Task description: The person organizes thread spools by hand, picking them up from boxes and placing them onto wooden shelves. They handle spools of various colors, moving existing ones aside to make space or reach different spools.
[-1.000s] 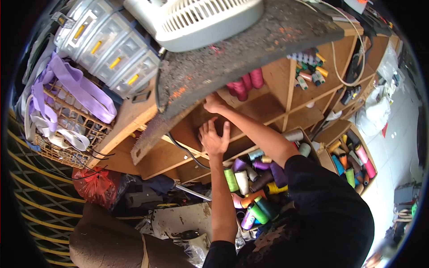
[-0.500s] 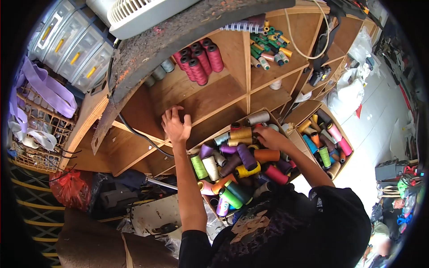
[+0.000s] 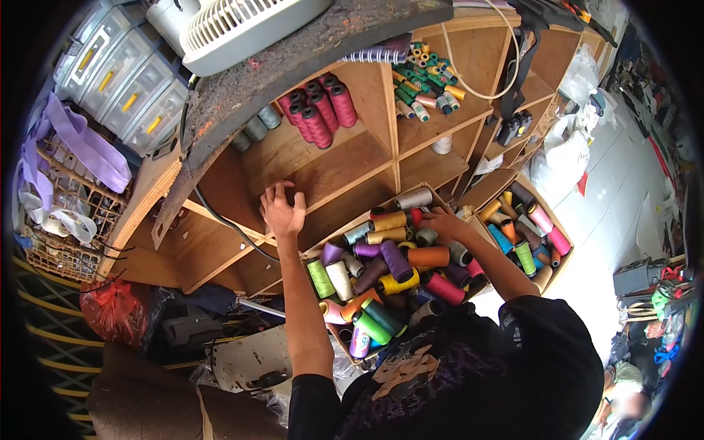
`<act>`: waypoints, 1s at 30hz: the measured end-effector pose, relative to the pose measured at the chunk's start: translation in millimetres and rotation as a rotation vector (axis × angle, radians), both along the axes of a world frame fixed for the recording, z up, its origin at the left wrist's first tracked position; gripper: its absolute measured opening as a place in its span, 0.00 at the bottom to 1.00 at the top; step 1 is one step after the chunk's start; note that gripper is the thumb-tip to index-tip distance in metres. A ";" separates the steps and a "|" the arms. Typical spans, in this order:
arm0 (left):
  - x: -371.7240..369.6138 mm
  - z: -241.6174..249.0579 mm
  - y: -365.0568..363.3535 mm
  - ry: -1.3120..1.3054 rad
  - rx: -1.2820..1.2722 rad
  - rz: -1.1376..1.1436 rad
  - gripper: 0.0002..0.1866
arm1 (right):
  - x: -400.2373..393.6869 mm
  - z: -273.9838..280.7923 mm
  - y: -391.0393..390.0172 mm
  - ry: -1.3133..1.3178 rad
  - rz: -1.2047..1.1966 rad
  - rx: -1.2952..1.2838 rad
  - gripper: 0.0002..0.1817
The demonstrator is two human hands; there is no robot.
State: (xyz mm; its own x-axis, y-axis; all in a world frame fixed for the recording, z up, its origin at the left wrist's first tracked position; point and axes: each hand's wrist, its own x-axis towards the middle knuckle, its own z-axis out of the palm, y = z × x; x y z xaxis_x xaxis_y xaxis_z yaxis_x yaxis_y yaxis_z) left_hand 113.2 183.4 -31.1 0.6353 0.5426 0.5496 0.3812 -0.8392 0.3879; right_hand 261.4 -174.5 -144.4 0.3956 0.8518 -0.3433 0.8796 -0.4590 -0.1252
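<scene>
My left hand rests at the front edge of the wooden shelf, fingers apart and holding nothing. At the right, my right hand reaches over a cardboard box full of thread cones. Its partly visible fingers are spread beside a red cone, near a grey cone; no cone is visibly gripped. Around it lie an orange cone, a purple cone, a yellow-gold cone and several others. Magenta thread cones stand together in an upper compartment above my left hand.
A second cardboard box of cones stands on the right. Small spools fill another compartment. A black cable hangs across the shelf front. Clear drawers and a wicker basket are on the left; a person appears far right.
My right hand has shifted slightly among the cones, uncovering a grey-green cone below its fingers. My left hand stays at the shelf edge. The whole view has shifted a little.
</scene>
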 end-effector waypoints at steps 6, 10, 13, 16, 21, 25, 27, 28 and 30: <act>-1.7 2.4 -0.3 -0.031 -0.027 -0.023 0.15 | 4.0 -2.1 -18.5 0.151 -0.122 0.395 0.38; -2.1 4.7 -2.1 0.006 -0.022 0.000 0.14 | -6.7 17.8 -32.7 0.564 -0.390 0.803 0.32; -2.3 5.7 -2.9 0.015 -0.038 0.007 0.15 | -21.2 42.6 -31.6 0.885 -0.406 1.095 0.23; -3.3 6.7 -5.6 0.004 -0.045 0.010 0.15 | -37.4 71.3 -26.2 1.212 -0.545 1.171 0.26; -12.9 14.9 -24.0 -0.205 -0.063 -0.182 0.18 | -55.2 91.8 -5.7 1.378 -0.539 1.234 0.26; -37.2 26.0 -95.2 -0.180 -0.433 -0.500 0.28 | -73.1 117.9 13.2 1.139 -0.326 1.265 0.28; -51.8 37.9 -145.2 -0.046 -0.472 -0.645 0.33 | -79.2 132.0 25.8 1.038 -0.279 1.237 0.29; -54.0 41.7 -161.5 0.009 -0.429 -0.696 0.34 | -83.5 137.8 31.5 0.986 -0.260 1.220 0.29; -47.8 33.4 -171.3 -0.039 -0.539 -0.677 0.36 | -89.1 147.7 47.4 0.953 -0.239 1.195 0.29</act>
